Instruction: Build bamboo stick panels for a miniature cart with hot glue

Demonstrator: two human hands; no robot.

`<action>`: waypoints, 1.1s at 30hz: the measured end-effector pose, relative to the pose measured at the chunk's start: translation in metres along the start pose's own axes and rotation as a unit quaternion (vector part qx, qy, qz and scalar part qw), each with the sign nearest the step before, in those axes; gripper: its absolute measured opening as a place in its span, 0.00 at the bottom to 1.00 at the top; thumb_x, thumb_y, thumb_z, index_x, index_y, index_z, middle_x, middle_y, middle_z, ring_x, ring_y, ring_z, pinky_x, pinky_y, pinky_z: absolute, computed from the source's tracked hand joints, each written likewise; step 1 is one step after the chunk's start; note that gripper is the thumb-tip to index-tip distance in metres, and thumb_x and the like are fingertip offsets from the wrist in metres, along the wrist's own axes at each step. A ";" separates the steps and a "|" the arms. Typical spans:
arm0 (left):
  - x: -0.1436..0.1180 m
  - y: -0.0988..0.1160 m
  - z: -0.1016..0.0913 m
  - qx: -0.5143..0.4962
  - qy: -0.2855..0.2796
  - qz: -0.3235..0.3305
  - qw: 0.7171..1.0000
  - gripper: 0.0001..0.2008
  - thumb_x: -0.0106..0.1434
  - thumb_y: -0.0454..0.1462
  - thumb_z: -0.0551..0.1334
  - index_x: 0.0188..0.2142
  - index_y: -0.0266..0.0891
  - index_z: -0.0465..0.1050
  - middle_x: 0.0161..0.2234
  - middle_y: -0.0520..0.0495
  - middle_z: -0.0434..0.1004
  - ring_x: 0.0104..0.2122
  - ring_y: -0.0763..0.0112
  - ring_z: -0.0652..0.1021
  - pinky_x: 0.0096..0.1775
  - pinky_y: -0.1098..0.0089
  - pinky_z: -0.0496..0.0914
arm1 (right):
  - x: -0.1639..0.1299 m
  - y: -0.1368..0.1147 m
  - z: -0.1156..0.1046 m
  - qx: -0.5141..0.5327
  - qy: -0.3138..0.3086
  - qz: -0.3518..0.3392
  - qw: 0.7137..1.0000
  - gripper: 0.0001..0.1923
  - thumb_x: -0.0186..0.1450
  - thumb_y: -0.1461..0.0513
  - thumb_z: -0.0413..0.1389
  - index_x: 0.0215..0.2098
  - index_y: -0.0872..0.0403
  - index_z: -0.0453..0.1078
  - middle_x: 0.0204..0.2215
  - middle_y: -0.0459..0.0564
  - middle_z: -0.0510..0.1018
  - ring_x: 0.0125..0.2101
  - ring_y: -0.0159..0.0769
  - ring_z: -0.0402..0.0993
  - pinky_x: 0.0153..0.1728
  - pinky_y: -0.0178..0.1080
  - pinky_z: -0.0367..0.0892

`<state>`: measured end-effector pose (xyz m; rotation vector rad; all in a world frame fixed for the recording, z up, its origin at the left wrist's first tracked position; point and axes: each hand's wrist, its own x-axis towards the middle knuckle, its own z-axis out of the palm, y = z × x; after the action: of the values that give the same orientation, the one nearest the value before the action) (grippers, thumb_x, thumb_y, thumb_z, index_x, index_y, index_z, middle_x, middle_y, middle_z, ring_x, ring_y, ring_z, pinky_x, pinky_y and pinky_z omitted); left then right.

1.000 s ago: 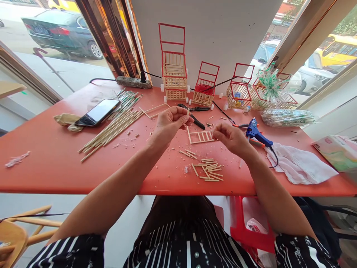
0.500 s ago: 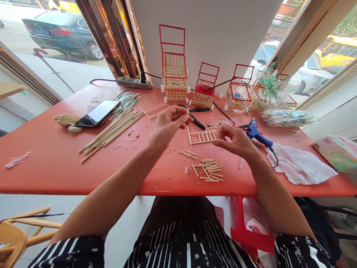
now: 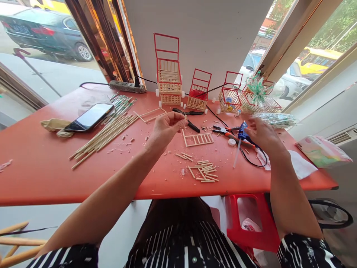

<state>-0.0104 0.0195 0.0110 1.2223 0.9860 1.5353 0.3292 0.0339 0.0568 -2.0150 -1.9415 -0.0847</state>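
Red tabletop [image 3: 41,171] runs under a window corner, with parked cars behind the glass and a row of red-framed stick carts [image 3: 168,83] along the far edge. At the centre of the work lies a small stick ladder panel [image 3: 198,139], flat on the table, its long axis running roughly from nine to three o'clock with a slight upward tilt to the right.

Just beyond the panel's left end, at about ten o'clock from it, the left hand [image 3: 164,128] hovers with thumb and forefinger pinched together on a short stick piece [image 3: 185,118], held close to upright.

The right hand [image 3: 263,134] is well off at three o'clock from the panel, resting over the body of the blue glue gun [image 3: 243,131]; its fingers curl around the gun, though how firmly they close on it I cannot tell. The gun's glue stick [image 3: 235,156] angles down toward six o'clock, while orange-handled pliers [image 3: 223,130] lie between gun and panel. A heap of cut stick pieces [image 3: 205,172] sits at six o'clock from the panel, nearer the table's front edge.

The left hand is clearly the nearer one to the panel.
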 end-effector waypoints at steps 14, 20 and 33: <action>0.000 -0.005 0.004 0.023 -0.018 -0.016 0.999 0.23 0.40 0.48 0.82 0.29 0.39 0.80 0.27 0.50 0.81 0.28 0.73 0.74 0.32 0.70 0.68 | 0.006 0.031 0.021 -0.095 -0.118 0.068 0.986 0.28 0.65 0.62 0.59 0.63 0.59 0.65 0.53 0.67 0.82 0.53 0.56 0.80 0.48 0.47 0.72; 0.003 -0.013 0.002 0.060 -0.017 0.005 0.998 0.22 0.46 0.52 0.79 0.31 0.39 0.83 0.27 0.49 0.82 0.28 0.71 0.75 0.35 0.68 0.71 | 0.007 0.023 0.019 -0.027 0.033 0.128 0.991 0.18 0.70 0.57 0.56 0.52 0.61 0.74 0.43 0.69 0.83 0.45 0.58 0.82 0.47 0.52 0.72; 0.005 -0.014 0.000 0.086 -0.002 0.022 0.996 0.22 0.48 0.54 0.78 0.31 0.39 0.83 0.33 0.45 0.86 0.34 0.66 0.80 0.42 0.64 0.74 | -0.037 -0.075 0.030 0.522 -0.096 -0.126 0.838 0.26 0.69 0.39 0.61 0.44 0.53 0.75 0.33 0.49 0.79 0.28 0.32 0.71 0.28 0.36 0.67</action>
<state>-0.0083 0.0278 -0.0014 1.3741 1.1131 1.5056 0.2481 0.0072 0.0329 -1.0476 -1.7216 0.9392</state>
